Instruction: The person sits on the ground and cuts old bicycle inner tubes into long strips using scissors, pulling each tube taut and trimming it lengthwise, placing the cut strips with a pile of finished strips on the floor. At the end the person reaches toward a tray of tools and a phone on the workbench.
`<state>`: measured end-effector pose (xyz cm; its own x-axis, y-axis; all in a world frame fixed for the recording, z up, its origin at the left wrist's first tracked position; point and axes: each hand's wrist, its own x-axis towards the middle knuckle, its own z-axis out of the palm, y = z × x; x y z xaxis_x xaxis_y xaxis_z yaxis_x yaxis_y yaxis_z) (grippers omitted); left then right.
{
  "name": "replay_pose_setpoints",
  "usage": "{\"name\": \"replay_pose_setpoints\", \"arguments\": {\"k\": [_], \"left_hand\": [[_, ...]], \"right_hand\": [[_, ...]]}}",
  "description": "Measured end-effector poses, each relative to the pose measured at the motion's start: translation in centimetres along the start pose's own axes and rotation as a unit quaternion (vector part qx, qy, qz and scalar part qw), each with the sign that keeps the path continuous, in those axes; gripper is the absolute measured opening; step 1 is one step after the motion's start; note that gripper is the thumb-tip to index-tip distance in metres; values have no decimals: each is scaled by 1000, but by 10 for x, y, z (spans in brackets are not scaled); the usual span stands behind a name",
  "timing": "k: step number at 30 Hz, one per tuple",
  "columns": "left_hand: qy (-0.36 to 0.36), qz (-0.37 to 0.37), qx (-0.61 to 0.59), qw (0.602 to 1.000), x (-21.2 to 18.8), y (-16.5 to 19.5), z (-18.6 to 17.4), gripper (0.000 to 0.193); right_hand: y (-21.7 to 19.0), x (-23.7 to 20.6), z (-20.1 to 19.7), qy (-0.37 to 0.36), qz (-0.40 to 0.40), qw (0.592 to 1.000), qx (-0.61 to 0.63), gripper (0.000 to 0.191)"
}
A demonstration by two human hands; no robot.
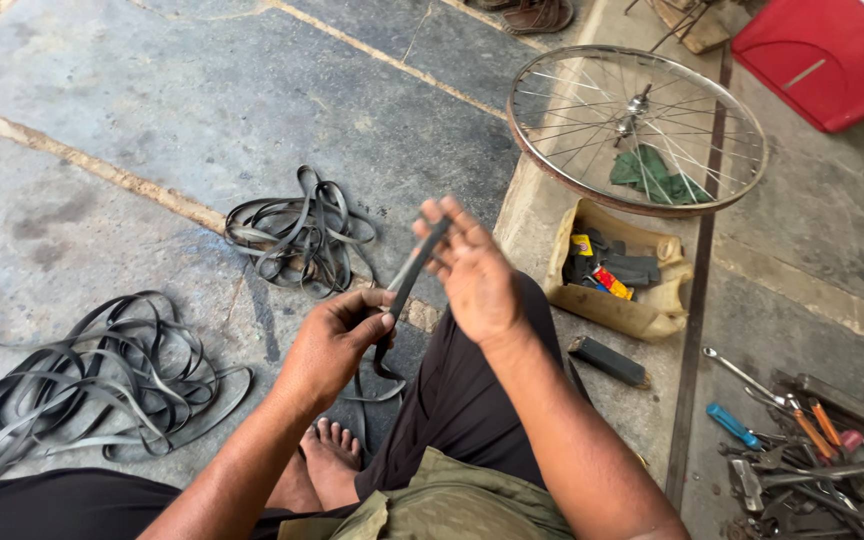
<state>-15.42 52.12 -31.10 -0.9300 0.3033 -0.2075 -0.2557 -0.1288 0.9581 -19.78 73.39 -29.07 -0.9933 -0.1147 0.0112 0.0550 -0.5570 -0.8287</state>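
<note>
Left hand (pixel 337 335) clenched on a black rubber strip (pixel 410 272), right hand (pixel 472 270) gripping its upper end, stretched taut above the lap. Beyond the strip, a tangled heap of strips (pixel 297 235) on the floor; right of it, a spoked wheel rim (pixel 562 175).

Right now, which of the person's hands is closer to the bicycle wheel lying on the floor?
Right. The right hand is raised just below-left of the wheel; the left hand sits lower and farther away, both holding a black rubber strip.
</note>
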Motion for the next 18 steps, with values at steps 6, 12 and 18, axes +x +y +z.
{"name": "replay_pose_setpoints", "arguments": {"k": [6,12,18], "left_hand": [[-9,-11,267,964,2,-6,-8,22],[37,-7,390,920,3,16,-23,19],[139,80,470,868,-4,41,-20,18]], "right_hand": [[-57,12,-68,24,-88,994,54,61],[-94,-8,-115,20,-122,992,25,58],[-76,-20,-134,19,-133,988,76,53]]}}
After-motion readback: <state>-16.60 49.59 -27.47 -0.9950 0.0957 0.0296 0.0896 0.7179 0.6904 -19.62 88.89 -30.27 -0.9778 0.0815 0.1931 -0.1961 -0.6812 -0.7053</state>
